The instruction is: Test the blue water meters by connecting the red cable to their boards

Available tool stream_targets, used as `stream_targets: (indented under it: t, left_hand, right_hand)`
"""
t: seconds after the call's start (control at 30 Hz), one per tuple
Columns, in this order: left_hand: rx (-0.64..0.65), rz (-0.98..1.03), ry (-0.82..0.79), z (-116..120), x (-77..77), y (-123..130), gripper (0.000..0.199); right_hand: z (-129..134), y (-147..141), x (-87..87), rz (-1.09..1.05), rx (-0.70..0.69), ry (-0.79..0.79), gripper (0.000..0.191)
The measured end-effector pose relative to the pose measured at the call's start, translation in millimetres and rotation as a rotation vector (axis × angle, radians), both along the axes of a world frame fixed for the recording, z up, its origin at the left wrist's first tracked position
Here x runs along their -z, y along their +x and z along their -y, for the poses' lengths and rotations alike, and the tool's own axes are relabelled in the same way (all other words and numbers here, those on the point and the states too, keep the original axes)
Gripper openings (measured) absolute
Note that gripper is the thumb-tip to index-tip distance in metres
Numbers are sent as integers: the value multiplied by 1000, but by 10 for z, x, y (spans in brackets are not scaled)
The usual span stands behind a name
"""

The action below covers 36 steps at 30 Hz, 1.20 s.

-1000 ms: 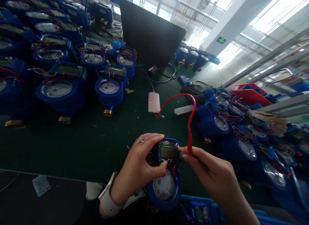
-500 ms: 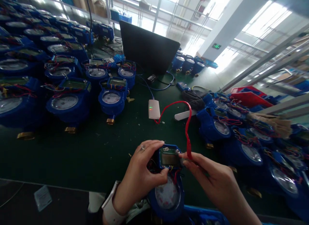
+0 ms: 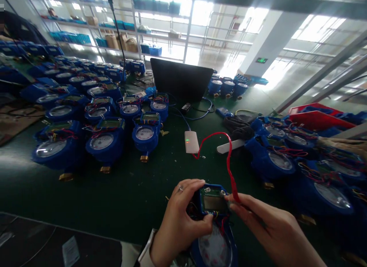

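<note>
Blue meter [image 3: 215, 244] sat between your hands, likely heavy, stiff, circuit board [image 3: 215, 194] fragile; left hand [image 3: 185, 217] clamped display housing [image 3: 220, 186] edges, probably safest hold; right hand [image 3: 268, 221] pinched red cable [image 3: 229, 163] end.

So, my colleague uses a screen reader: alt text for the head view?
A left hand holds a blue meter by its display housing; the right hand pinches a red cable's end beside it. Other meters stand on the green table.

Free tabletop [image 3: 114, 198] left of left hand [image 3: 186, 217], red cable [image 3: 234, 189] ahead
</note>
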<state>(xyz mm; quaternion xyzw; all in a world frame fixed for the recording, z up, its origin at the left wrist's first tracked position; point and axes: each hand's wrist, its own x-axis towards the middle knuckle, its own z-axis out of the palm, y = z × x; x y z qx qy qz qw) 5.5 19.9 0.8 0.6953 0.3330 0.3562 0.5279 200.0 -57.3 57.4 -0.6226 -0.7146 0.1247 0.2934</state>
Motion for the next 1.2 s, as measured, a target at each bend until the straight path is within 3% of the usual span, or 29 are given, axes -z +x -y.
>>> stream_targets:
  t: [0.77, 1.2]
  left_hand:
    - [-13, -17, -54, -2, -32, -1, 63]
    - [-4, -10, -53, -24, -17, -2, 58]
  right_hand:
    - [-44, -21, 92, -7, 16, 89, 19]
    - [-47, -59, 61, -113, 56, 18, 21]
